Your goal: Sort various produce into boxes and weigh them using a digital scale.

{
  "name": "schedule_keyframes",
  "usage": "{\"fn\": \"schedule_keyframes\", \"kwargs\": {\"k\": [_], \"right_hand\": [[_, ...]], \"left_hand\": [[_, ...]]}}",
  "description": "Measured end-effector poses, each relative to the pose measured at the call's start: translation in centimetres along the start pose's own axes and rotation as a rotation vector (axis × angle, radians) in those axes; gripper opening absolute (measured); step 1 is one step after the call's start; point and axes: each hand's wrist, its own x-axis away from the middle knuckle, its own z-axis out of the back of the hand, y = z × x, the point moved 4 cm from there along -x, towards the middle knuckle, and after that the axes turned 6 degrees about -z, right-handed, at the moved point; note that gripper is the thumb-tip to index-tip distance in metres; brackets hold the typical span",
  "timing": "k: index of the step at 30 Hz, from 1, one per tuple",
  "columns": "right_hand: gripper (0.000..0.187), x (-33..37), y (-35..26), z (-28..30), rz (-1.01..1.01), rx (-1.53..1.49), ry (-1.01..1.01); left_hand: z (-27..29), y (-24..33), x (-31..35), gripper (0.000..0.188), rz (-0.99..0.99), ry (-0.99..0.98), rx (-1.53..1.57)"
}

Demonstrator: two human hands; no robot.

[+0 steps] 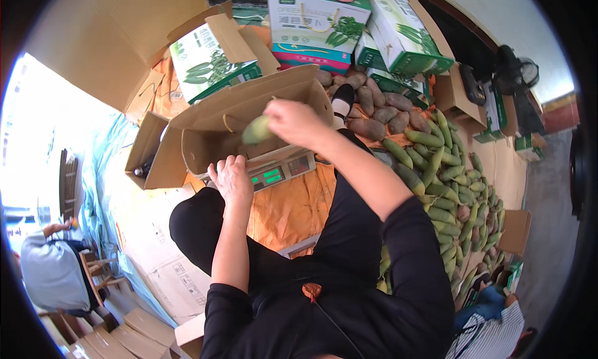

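An open cardboard box (208, 138) sits before me on a scale (274, 174) with lit green displays. My left hand (232, 177) grips the box's near rim, fingers hooked over the edge. Above the box's opening, my right hand (293, 121) has its fingers wrapped round a green radish (255, 132); both are smeared by motion. A cord handle (229, 123) shows inside the box, but the bottom is mostly hidden. To my right lies a large heap of green radishes (445, 191), with reddish-brown sweet potatoes (389, 114) beyond it.
Printed cartons (317, 26) are stacked at the back, with another open carton (212, 57) at back left. An orange sheet (289, 200) covers the floor between my legs. One person (53, 272) sits at far left, another (492, 328) at lower right. A black fan (517, 69) stands back right.
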Motion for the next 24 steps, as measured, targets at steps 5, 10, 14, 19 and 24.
{"fn": "schedule_keyframes", "kwargs": {"k": [5,10,14,19,24], "right_hand": [[0.022,-3.7,3.3,-9.9,-0.062,0.095,-0.223],[0.021,-2.0,4.1,-10.9,-0.253,0.396,-0.482],[0.023,-1.1,1.6,-5.8,-0.053,0.164,-0.27],[0.023,4.3,2.0,6.1,0.091,-0.166,-0.037],[0.024,13.6,14.4,13.4,-0.394,-0.272,0.318]], "left_hand": [[0.0,0.5,-0.2,0.008,0.006,0.004,-0.05],[0.0,0.2,0.0,0.012,-0.006,0.014,-0.054],[0.0,0.4,-0.1,0.013,0.002,-0.002,-0.077],[-0.1,0.1,0.1,0.016,-0.027,0.004,-0.101],[-0.2,0.3,-0.2,0.018,0.013,-0.06,-0.134]]}}
